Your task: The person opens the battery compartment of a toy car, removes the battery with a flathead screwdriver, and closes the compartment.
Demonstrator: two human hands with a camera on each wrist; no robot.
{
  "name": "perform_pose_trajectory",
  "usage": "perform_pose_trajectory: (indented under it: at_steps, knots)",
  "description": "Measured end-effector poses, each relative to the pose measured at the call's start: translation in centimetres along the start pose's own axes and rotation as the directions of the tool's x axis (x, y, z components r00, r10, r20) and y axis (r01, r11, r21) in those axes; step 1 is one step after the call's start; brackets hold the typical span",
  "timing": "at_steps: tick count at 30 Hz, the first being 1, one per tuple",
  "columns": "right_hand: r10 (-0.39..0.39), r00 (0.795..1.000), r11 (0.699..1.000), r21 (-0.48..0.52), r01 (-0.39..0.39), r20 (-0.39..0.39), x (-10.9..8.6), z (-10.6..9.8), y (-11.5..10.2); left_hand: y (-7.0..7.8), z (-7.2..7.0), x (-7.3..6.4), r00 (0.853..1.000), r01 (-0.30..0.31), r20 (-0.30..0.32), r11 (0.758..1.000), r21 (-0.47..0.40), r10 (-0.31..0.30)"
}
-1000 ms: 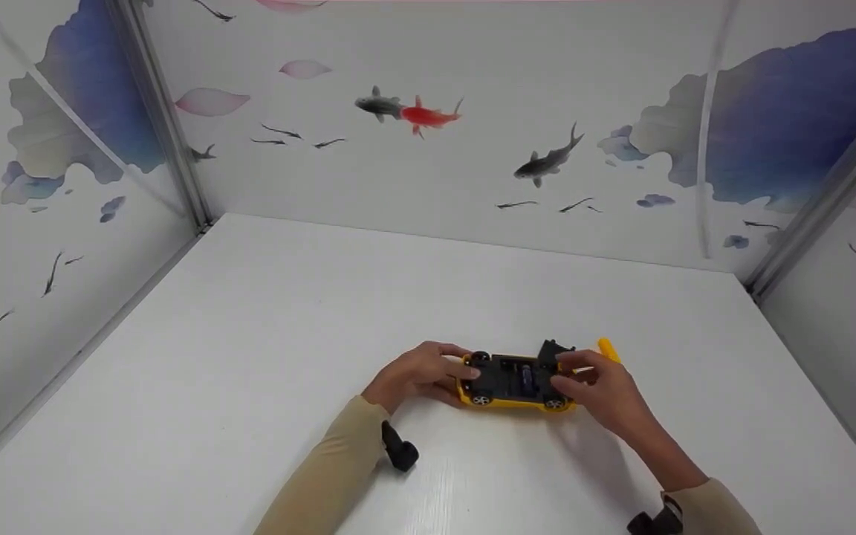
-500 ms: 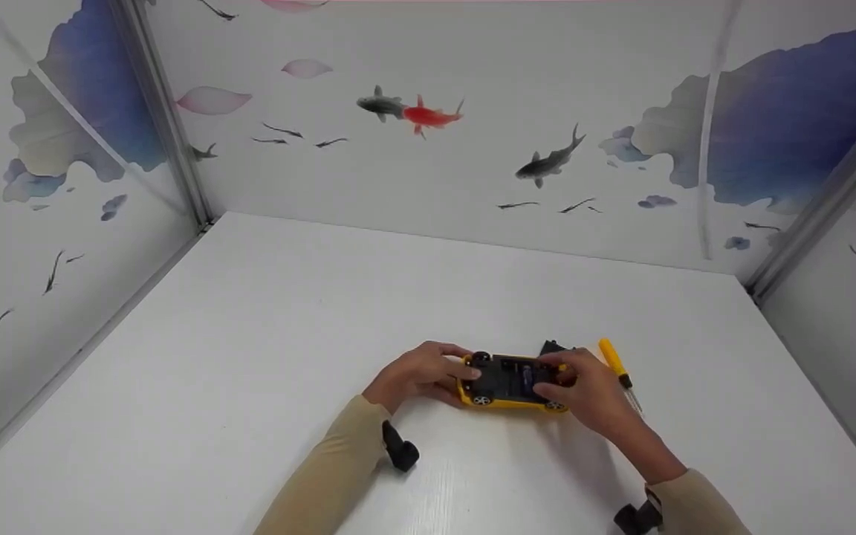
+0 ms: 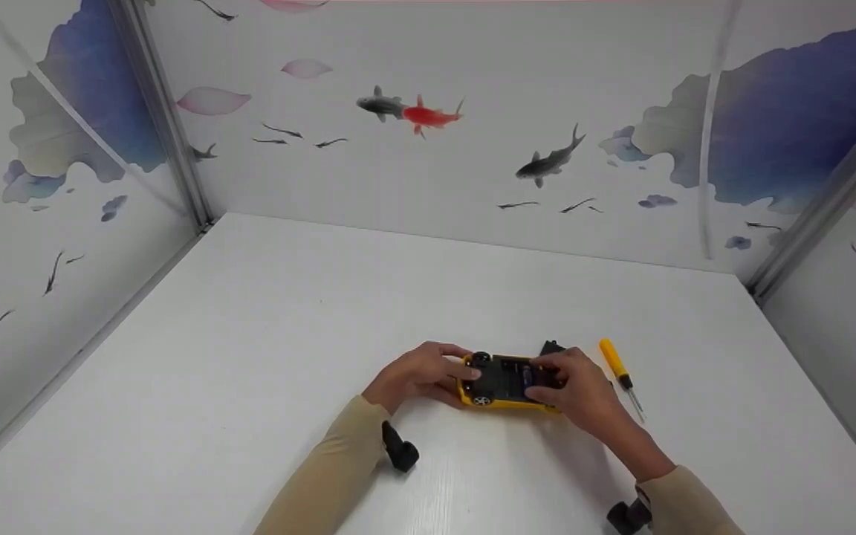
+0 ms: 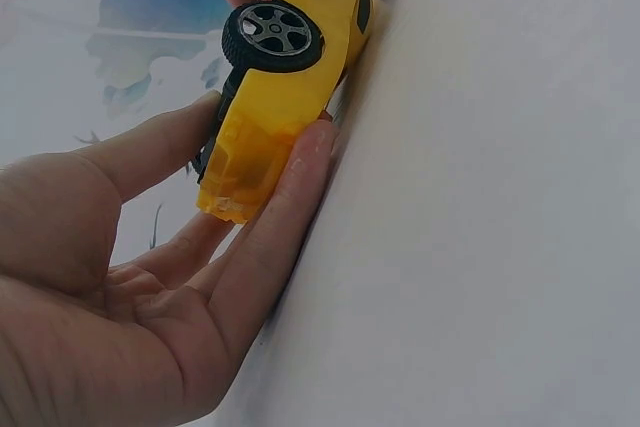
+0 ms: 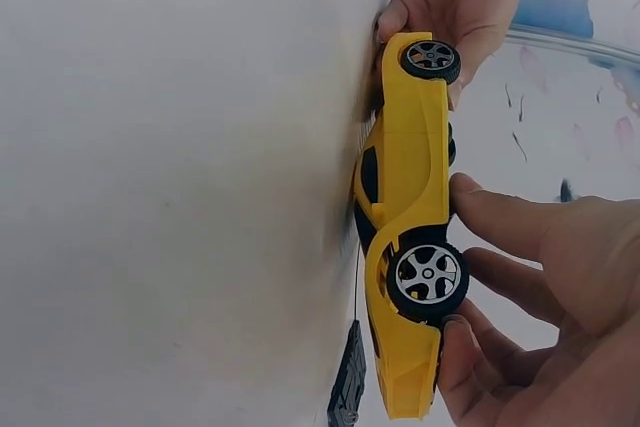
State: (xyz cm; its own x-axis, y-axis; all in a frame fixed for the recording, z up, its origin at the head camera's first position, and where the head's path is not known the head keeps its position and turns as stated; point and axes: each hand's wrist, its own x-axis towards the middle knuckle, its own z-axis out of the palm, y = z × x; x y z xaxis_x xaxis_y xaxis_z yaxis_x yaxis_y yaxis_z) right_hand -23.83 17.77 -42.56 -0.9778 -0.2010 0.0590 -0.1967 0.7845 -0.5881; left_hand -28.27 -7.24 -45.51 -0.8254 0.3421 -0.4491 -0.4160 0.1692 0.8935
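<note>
A yellow toy car (image 3: pixel 511 405) lies upside down, its black underside up and its wheels showing. In an open bay in the underside lies a dark blue cylinder (image 3: pixel 527 377) that looks like a battery. My left hand (image 3: pixel 428 371) grips the car's left end, thumb on the underside and fingers beneath the yellow body, as the left wrist view shows. My right hand (image 3: pixel 582 390) is bent over the car's right half, thumb and forefinger at either end of the battery. I cannot tell whether they pinch it. In the right wrist view other fingertips (image 5: pixel 458 337) sit beside the spoked wheel.
Just behind the car lies a loose black plate (image 3: pixel 551 347), partly hidden by the right hand. A screwdriver (image 3: pixel 616 362) with a yellow handle lies to the right of that hand. White printed panels enclose the white table (image 3: pixel 287 297).
My right hand has moved left along the car's underside to the battery, uncovering the screwdriver and covering the right wheels. My left hand and the car have stayed put.
</note>
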Motion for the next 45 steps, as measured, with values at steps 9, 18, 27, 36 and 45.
perform_pose_trajectory:
  at_steps: [9, 18, 27, 36, 45]
  knots:
    - [-0.007, 1.0, 1.0, -0.025, 0.007, -0.011, -0.1, 0.2, -0.2, -0.1, -0.1, 0.0, 1.0, 0.005, -0.006, 1.0, 0.007, -0.005]
    - [-0.079, 0.997, 0.993, -0.088, 0.077, -0.022, -0.1, 0.5, -0.2, -0.3, -0.2, 0.0, 1.0, -0.001, 0.011, 1.0, -0.016, 0.001]
    - [-0.105, 0.994, 0.983, -0.15, 0.107, 0.019, 0.0, 0.3, -0.2, -0.2, -0.2, 0.0, 1.0, -0.005, 0.023, 1.0, -0.017, 0.006]
    - [-0.109, 0.992, 0.982, -0.146, 0.116, 0.057, -0.1, -0.1, -0.3, 0.0, -0.2, 0.0, 1.0, -0.011, 0.026, 1.0, -0.012, 0.011]
    - [-0.194, 0.973, 0.976, -0.077, 0.204, 0.126, -0.7, -0.7, 0.3, -0.1, -0.1, 0.1, 1.0, -0.01, 0.003, 1.0, 0.018, 0.01]
